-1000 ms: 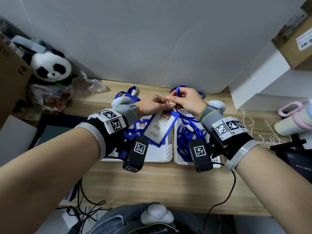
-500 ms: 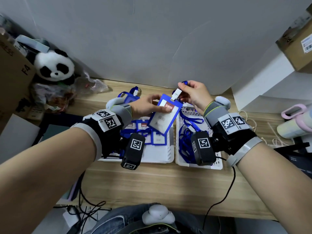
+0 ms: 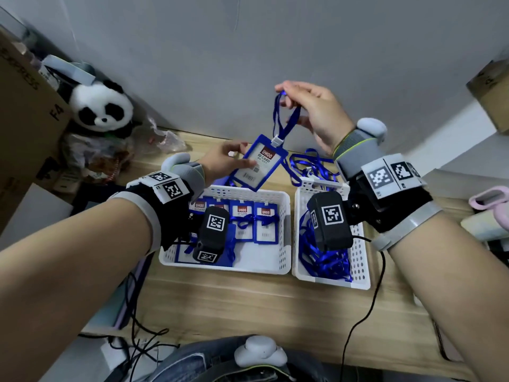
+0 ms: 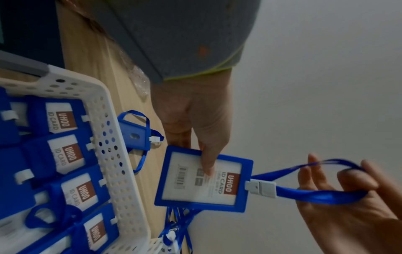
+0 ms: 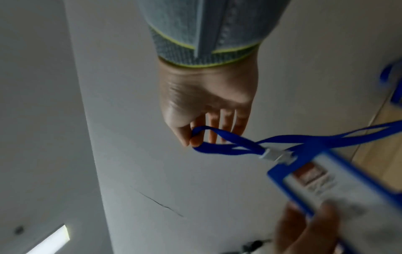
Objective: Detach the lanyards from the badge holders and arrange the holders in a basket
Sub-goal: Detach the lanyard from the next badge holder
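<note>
My left hand [image 3: 223,161] grips a blue badge holder [image 3: 259,162] [image 4: 204,180] above the far edge of the left white basket [image 3: 285,230], thumb on its card face. A white clip [image 3: 276,139] [image 4: 261,188] joins the holder to a blue lanyard [image 3: 286,117] [image 5: 228,146]. My right hand [image 3: 311,106] is raised higher and pinches the lanyard's loop between thumb and forefinger, the other fingers spread. The left basket holds several blue badge holders [image 3: 265,224], some with lanyard straps on them. The right white basket [image 3: 358,244] holds a heap of loose blue lanyards [image 3: 322,255].
Another badge holder with its lanyard [image 4: 135,135] lies on the wooden desk [image 3: 248,301] behind the left basket, with more lanyards [image 3: 311,164] behind the right one. A panda plush [image 3: 100,107] and a cardboard box [image 3: 24,111] stand at the far left. Black cables [image 3: 358,326] cross the desk front.
My right hand has risen and slid from the clip up the lanyard to its loop, drawing the strap taut. My left hand has kept the holder and shifted slightly away from me.
</note>
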`<state>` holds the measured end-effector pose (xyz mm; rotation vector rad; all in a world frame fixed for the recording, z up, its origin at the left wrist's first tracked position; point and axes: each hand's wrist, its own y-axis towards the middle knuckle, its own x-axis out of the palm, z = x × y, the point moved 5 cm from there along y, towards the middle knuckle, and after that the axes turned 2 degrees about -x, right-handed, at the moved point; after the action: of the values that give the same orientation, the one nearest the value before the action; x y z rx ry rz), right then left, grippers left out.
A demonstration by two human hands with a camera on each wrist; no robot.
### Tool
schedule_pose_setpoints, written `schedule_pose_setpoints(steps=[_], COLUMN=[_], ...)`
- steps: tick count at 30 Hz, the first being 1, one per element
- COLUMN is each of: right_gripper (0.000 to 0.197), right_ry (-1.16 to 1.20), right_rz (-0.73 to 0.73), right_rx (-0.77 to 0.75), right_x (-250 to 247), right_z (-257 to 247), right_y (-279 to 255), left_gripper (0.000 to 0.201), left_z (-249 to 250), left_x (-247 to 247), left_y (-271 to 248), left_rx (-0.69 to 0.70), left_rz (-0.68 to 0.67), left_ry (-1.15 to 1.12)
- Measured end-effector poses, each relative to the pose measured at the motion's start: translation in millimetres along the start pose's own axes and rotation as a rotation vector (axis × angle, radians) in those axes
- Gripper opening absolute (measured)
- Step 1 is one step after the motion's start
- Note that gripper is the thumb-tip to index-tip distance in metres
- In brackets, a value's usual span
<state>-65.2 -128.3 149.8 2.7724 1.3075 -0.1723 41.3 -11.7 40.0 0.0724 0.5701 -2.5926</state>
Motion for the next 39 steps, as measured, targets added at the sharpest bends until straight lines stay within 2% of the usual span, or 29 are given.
schedule_pose_setpoints(steps=[3,5,7,11,14,16,17,18,20,23,26,27,29,31,36,39], right_gripper=[0.034,0.037,0.036,0.029,0.023,0.021,0.020,0.018,0.017,0.018,0.004,0.008,0.005,0.018,0.030,0.030], right_ry=[0.219,0.332,0.390,0.441,0.304,0.206,0.159,0.111,0.049,0.020,0.058,0.076,0.081,0.065,0.009,-0.029], right_rz=[-0.147,-0.157,-0.131,-0.070,-0.018,-0.007,-0.014,-0.026,-0.064,-0.109,-0.078,-0.072,-0.121,-0.223,-0.471,-0.584], right_rx=[0.048,0.076,0.105,0.176,0.249,0.307,0.351,0.407,0.518,0.629,0.689,0.701,0.737,0.766,0.855,0.875], right_x=[20.6,28.4,33.7,36.6,35.0,36.3,37.8,39.7,44.4,52.6,56.3,56.3,56.2,58.3,66.6,71.6], right_z=[-11.3,-12.8,-7.5,20.8,51.7,75.1,87.3,100.0,124.3,150.4,169.8,173.6,183.5,188.1,207.0,211.2], right_y=[6.2,10.3,15.3,30.2,39.9,44.5,46.1,47.8,48.7,47.2,48.6,47.6,50.1,42.4,21.8,7.9], left_gripper=[0.022,0.018,0.017,0.015,0.020,0.008,0.005,0.011,0.013,0.032,0.017,0.018,0.025,0.023,0.021,0.034], left_z=[10.2,15.3,15.0,3.0,-9.2,-17.5,-21.7,-27.3,-37.9,-51.8,-58.8,-57.6,-58.0,-59.5,-85.8,-99.7], left_x=[0.9,3.7,0.5,-23.9,-52.5,-68.4,-73.7,-77.9,-81.0,-77.9,-79.2,-80.4,-83.7,-83.5,-71.0,-63.5], left_y=[5.6,5.9,8.8,23.4,35.5,43.3,48.1,54.3,65.1,76.5,89.2,90.7,103.9,106.0,113.3,111.8], left_rx=[0.038,0.027,0.017,0.002,-0.002,-0.024,-0.048,-0.076,-0.127,-0.188,-0.164,-0.148,-0.120,-0.112,-0.254,-0.345], left_rz=[-0.069,-0.124,-0.120,0.026,0.261,0.377,0.406,0.425,0.440,0.439,0.471,0.482,0.494,0.489,0.433,0.362], left_ry=[-0.053,-0.058,-0.062,-0.094,-0.162,-0.188,-0.196,-0.203,-0.201,-0.170,-0.158,-0.152,-0.146,-0.142,-0.138,-0.130])
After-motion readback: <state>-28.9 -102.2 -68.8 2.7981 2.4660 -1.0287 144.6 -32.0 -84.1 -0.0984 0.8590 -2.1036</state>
